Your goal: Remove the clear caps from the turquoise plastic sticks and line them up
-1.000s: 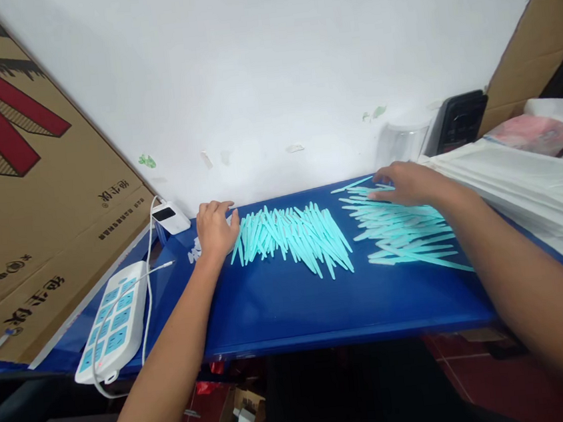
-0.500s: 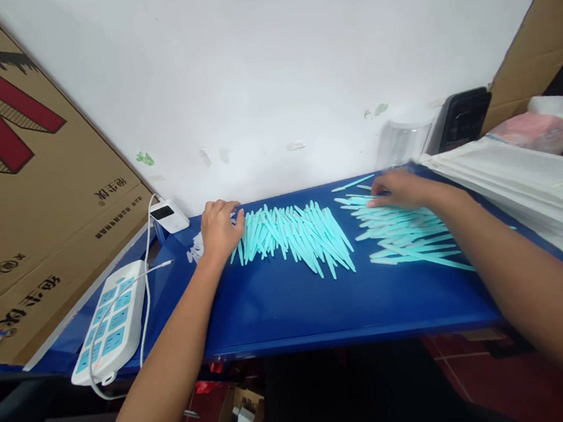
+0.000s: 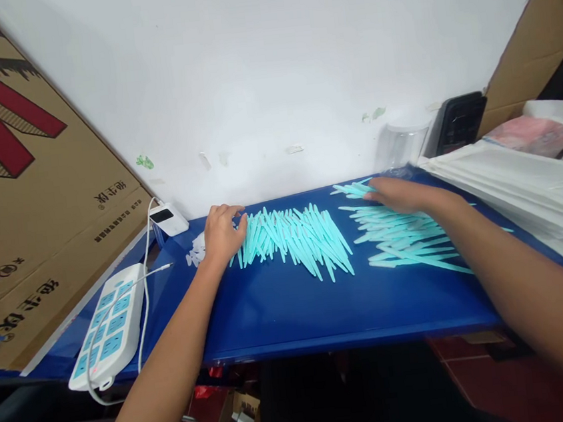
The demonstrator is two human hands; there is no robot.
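Observation:
My left hand [image 3: 223, 234] rests at the left end of a pile of slim mint-green sticks [image 3: 297, 236], fingers curved and thumb apart from the index finger. No held stick shows in it. Small white pieces [image 3: 197, 248] lie just left of that hand, partly covered by it. At the back right, my right hand [image 3: 398, 194] closes on a small bunch of mint-green sticks [image 3: 354, 190] whose ends point left. Its fingertips are partly hidden. Below it spreads a second group of mint-green sticks [image 3: 410, 238], lying mostly sideways.
The blue table [image 3: 343, 315] meets a white wall. To the left are a power strip [image 3: 110, 326], a white device [image 3: 167, 217] with a cable and a large carton [image 3: 33, 197]. On the right stand a clear container [image 3: 405, 144], a black object [image 3: 459, 122] and stacked white sheets [image 3: 505, 191].
A bunch of sticks now lies together at my right fingertips, at the back of the right group, where they lay more scattered before. My left hand has barely moved.

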